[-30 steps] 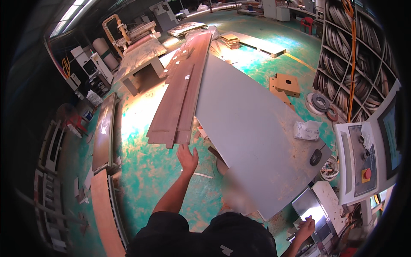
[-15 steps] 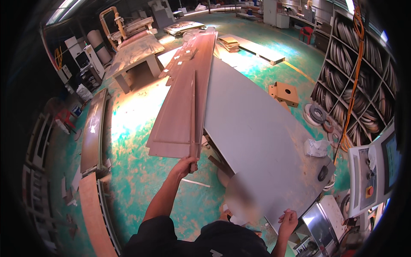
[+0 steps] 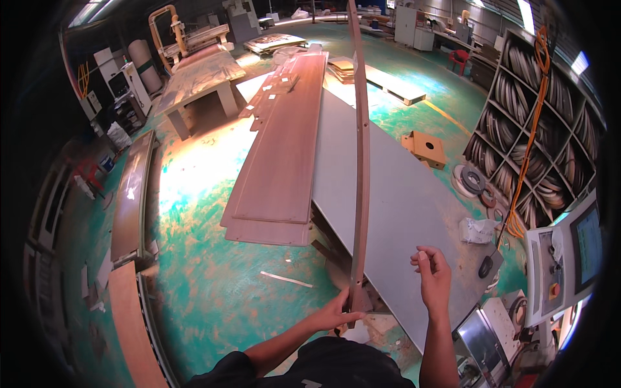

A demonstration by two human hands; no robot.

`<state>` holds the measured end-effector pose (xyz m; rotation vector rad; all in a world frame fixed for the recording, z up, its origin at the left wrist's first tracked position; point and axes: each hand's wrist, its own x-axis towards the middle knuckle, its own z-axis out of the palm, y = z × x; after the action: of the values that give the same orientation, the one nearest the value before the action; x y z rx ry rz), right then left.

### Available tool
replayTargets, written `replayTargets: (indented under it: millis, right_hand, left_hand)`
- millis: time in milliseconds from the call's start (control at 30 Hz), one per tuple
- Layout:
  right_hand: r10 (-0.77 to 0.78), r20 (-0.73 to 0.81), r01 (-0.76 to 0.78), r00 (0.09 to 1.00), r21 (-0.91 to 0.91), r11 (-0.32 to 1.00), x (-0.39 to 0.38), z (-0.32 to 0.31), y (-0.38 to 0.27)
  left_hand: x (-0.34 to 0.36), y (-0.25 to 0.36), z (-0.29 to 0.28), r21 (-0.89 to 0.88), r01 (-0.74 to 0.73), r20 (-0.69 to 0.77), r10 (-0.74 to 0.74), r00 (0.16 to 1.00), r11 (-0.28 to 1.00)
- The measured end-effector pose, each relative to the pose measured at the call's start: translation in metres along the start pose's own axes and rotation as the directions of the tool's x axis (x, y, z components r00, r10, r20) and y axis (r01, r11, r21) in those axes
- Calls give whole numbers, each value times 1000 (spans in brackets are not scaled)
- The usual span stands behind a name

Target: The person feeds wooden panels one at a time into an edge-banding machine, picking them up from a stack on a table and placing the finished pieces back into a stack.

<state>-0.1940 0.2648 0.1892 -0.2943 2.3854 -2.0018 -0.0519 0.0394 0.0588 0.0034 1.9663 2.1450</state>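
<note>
My left hand (image 3: 336,312) grips the near end of a long narrow brown wooden strip (image 3: 361,168), which stands on edge and reaches far away from me over the grey panel (image 3: 401,207). My right hand (image 3: 432,275) hovers just right of the strip above the grey panel, fingers apart and holding nothing. A stack of long brown wooden boards (image 3: 284,142) lies left of the strip on the green floor.
A control console with a screen (image 3: 569,258) stands at the right, with racks of coiled edge banding (image 3: 550,129) behind it. A work table (image 3: 194,84) is at the far left. Brown panels (image 3: 132,194) lean at the left. A white rag (image 3: 477,229) lies on the grey panel.
My left hand has lifted one narrow strip off the board stack and turned it on edge. My right hand rose from beside the console toward the strip.
</note>
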Motion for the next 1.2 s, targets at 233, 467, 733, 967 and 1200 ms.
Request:
replayTargets:
  millis: [233, 467, 733, 967, 1200]
  right_hand:
    - [-286, -202, 350, 937, 502, 791, 16, -28, -124]
    - [-131, -893, 697, 430, 236, 677, -82, -128, -99]
    - [108, -988, 671, -107, 8, 741, -228, -219, 8]
    - [489, -871, 418, -46, 428, 801, -269, -222, 158]
    - [563, -791, 348, 240, 611, 710, -245, -257, 231]
  left_hand:
    - [12, -6, -25, 598, -127, -92, 225, 970, 792]
    - [84, 48, -6, 710, -432, 252, 372, 893, 556]
    - [170, 53, -1, 784, -518, 381, 394, 837, 342]
    - [254, 4, -28, 791, -582, 511, 317, 799, 191]
    - [308, -8, -17, 809, -576, 532, 269, 803, 117]
